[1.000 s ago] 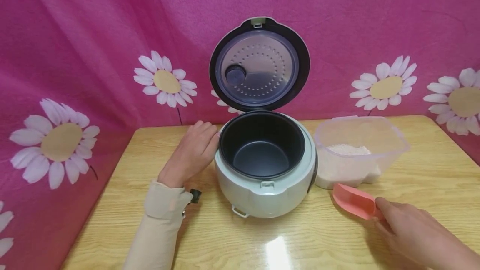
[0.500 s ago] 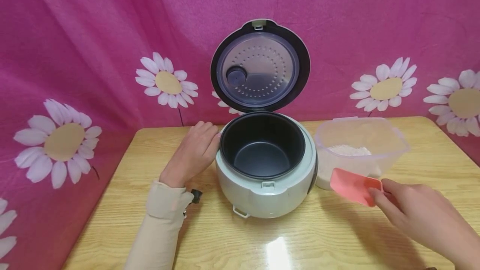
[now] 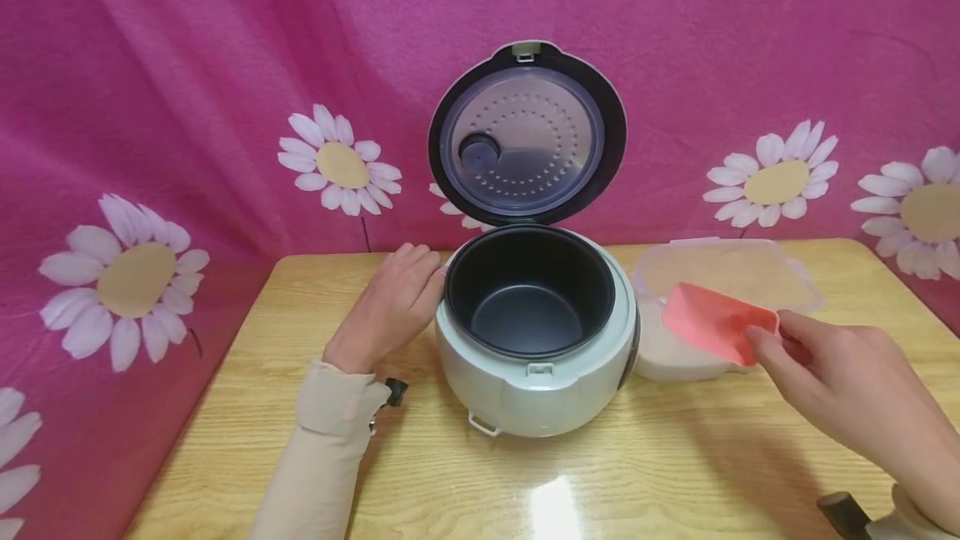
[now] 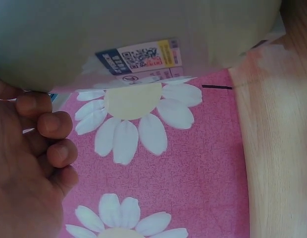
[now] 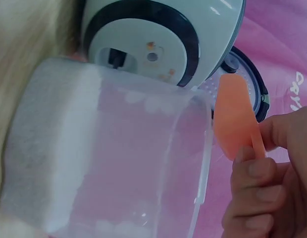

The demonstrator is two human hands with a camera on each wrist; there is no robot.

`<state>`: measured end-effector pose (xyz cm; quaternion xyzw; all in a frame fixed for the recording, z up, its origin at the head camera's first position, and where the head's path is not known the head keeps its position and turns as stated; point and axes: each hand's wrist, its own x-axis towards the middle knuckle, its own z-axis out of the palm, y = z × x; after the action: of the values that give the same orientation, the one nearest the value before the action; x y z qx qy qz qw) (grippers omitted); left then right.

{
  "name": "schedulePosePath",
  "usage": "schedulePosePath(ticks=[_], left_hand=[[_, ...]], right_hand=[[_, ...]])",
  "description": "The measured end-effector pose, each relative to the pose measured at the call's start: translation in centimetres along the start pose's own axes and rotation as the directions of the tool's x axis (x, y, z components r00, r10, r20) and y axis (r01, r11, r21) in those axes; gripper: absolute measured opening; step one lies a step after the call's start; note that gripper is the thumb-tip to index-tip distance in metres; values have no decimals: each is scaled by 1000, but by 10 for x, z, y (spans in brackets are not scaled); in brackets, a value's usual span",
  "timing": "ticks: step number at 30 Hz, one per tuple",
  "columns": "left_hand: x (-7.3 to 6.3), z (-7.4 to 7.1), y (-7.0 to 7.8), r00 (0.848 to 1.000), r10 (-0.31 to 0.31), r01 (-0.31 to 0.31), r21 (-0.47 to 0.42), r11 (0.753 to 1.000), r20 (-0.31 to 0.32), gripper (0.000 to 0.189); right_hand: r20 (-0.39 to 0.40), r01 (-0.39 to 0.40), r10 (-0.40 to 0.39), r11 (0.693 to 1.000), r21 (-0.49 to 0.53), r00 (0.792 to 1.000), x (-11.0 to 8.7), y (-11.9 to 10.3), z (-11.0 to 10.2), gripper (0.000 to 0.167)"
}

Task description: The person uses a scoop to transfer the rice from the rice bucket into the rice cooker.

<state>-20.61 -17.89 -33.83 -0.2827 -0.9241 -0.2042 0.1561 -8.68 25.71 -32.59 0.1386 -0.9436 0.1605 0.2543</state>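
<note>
A white rice cooker (image 3: pixel 540 407) stands in the middle of the table with its lid (image 3: pixel 527 140) raised and its dark inner pot (image 3: pixel 528 319) bare inside. My left hand (image 3: pixel 393 302) holds the cooker's left side near the rim; in the left wrist view its fingers are curled beside the cooker wall. In my right hand (image 3: pixel 847 382) is a pink plastic scoop (image 3: pixel 716 322), its handle gripped between thumb and fingers. The scoop is raised over the near edge of a clear plastic container (image 5: pixel 128 148) with white rice (image 5: pixel 49 144) in its bottom.
Right of the cooker, the container stands close against its side. The wooden table (image 3: pixel 450 490) ends at a pink curtain (image 3: pixel 187 65) printed with large white daisies, behind and to the left. A label (image 4: pixel 143 57) is stuck on the cooker's wall.
My right hand has lifted the scoop off the table area, upward and away from me, to the container's edge. My left hand stays at the cooker.
</note>
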Motion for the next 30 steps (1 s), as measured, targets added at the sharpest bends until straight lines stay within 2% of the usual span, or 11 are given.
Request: schedulePosePath(ticks=[12, 17, 24, 30], left_hand=[[-1, 1, 0, 1000, 6, -6, 4, 1000, -18, 22], [0, 1, -1, 999, 32, -31, 18, 999, -34, 22], [0, 1, 0, 999, 27, -27, 20, 999, -27, 23], [0, 1, 1, 999, 24, -24, 11, 1000, -26, 23]], right_hand=[[-62, -4, 2, 1000, -28, 998, 25, 1, -1, 43], [-18, -38, 37, 996, -78, 999, 38, 5, -6, 43], [25, -69, 73, 990, -120, 997, 57, 20, -6, 42], [113, -38, 59, 983, -178, 992, 66, 28, -3, 40]])
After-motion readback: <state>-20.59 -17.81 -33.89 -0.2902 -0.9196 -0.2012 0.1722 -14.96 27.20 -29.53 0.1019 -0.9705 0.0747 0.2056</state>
